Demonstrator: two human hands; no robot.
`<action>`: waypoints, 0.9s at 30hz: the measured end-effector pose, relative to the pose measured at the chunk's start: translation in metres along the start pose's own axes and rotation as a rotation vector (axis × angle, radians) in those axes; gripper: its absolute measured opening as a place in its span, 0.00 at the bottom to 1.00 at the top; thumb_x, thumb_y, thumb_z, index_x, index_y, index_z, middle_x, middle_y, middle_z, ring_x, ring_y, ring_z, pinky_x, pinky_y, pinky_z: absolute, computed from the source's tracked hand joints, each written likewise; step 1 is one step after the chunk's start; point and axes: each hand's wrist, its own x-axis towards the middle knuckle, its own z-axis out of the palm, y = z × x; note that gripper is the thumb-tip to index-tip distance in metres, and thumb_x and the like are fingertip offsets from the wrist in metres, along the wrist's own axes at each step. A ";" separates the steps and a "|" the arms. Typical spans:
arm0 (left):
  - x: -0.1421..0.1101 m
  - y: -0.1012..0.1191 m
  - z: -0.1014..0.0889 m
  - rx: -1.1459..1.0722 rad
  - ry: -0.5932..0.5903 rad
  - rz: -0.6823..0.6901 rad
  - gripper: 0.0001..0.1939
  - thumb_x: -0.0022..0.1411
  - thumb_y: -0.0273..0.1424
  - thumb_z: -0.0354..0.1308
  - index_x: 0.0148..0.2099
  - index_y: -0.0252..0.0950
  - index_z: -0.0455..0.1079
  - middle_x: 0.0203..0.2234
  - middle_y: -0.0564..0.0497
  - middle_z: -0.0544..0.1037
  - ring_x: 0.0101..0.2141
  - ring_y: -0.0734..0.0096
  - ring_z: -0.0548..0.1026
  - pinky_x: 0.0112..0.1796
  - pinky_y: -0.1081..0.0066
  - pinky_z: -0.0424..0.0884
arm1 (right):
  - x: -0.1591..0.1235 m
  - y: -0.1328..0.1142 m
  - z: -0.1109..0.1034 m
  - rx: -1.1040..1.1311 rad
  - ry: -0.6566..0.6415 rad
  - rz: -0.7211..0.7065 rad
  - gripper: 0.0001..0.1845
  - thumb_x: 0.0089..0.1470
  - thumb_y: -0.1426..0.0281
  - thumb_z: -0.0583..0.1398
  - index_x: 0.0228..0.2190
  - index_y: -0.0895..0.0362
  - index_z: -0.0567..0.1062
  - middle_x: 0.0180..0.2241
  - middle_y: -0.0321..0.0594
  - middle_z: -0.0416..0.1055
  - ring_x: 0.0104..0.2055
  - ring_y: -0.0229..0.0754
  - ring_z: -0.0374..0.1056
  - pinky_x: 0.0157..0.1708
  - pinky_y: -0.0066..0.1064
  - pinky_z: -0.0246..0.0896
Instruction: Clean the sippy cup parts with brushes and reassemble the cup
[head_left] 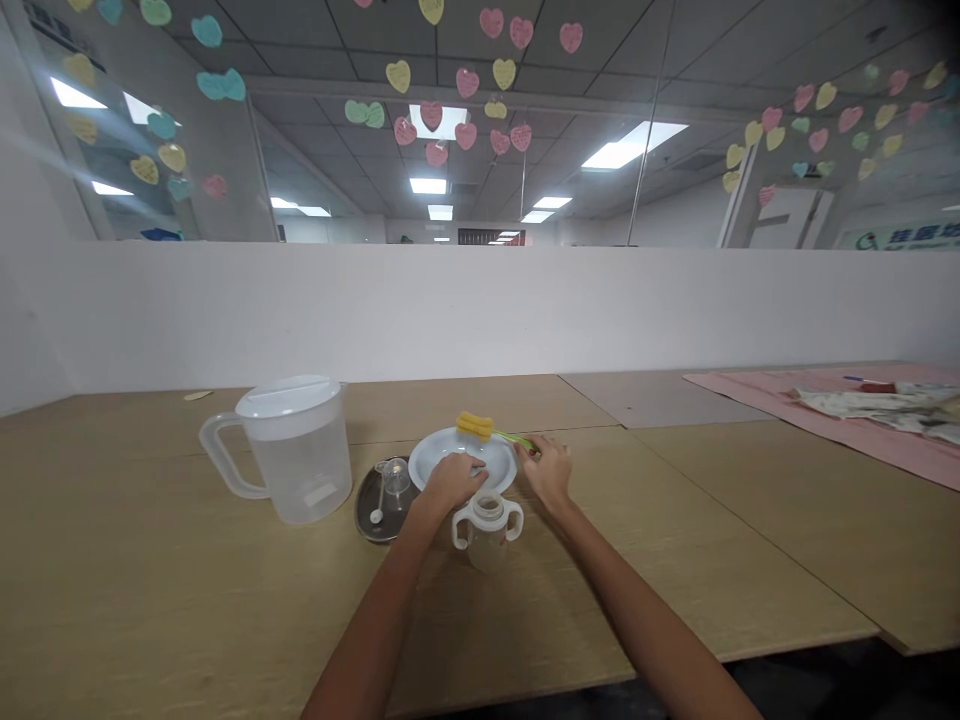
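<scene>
In my right hand (549,468) is the green handle of a bottle brush (475,427) with a yellow sponge head. The brush head rests at the far rim of a white bowl (429,455). My left hand (455,478) reaches over the bowl, its fingers pointing right and slightly apart, with nothing visible in them. I cannot tell whether its fingertips touch the bowl. Nearer to me, between my forearms, stands a clear baby bottle (487,545) with two white side handles and an uncovered mouth.
A dark metal tray (367,528) left of the bowl holds a small clear cap (396,476) and a thin white straw-like piece (379,500). Further left stands a large lidded plastic pitcher (304,465). Pink cloth (840,430) lies at the right. A white wall (480,310) closes the back.
</scene>
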 end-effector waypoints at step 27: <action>-0.036 -0.015 0.001 -0.511 0.729 -0.137 0.11 0.59 0.33 0.54 0.41 0.36 0.74 0.36 0.47 0.80 0.36 0.67 0.78 0.41 0.67 0.74 | -0.005 -0.004 -0.011 0.101 0.078 -0.139 0.15 0.53 0.61 0.55 0.27 0.57 0.77 0.22 0.37 0.69 0.29 0.41 0.62 0.36 0.32 0.47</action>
